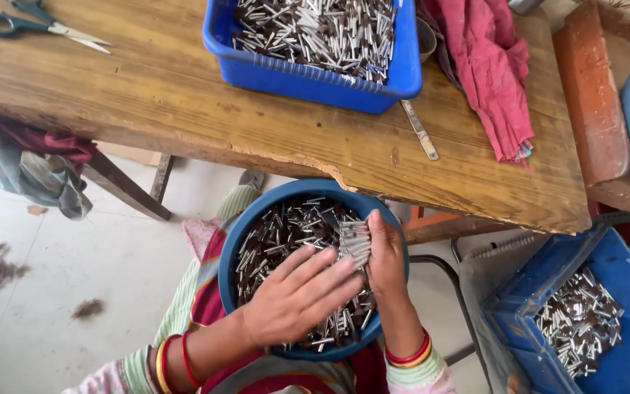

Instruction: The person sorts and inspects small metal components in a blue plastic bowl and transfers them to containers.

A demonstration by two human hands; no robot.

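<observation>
Head view: round blue bowl [236, 252] on lap, under table [184, 95] edge. Right hand [386, 257] gripping aligned bundle of metal-tipped sticks [354, 241]; left hand [297, 295] open, flat over loose sticks, steadying.

Scissors [34, 23] and a red cloth [488, 69] lie on the wooden table [184, 95], beside a blue tray [315, 76].
</observation>
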